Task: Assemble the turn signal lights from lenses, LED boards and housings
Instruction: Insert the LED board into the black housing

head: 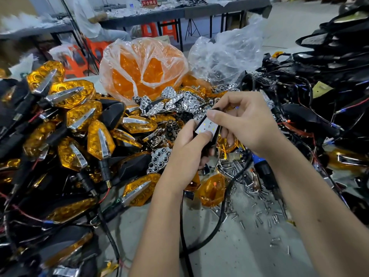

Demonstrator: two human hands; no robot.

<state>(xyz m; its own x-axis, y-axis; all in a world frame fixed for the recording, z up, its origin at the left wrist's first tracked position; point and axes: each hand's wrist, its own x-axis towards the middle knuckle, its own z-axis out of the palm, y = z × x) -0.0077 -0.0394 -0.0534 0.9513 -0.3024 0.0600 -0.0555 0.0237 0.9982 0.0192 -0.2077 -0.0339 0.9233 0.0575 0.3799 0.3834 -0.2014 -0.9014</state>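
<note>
Head | left hand (187, 144), right hand (245, 124) fingers clamped on LED board (207, 126) | parts piles crowd both sides

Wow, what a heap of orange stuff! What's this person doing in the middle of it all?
They are putting turn signal lights together by hand. The left hand and right hand together hold a black housing, pressing a white LED board into it. Finished lights are piled at left; a bag of orange lenses sits behind.

both my bare forearms reach forward, hands meeting. my left hand (185, 144) curls closed, thumb pressed flat on top. my right hand (243, 120) arches above it, thumb and forefinger pinching.
</note>
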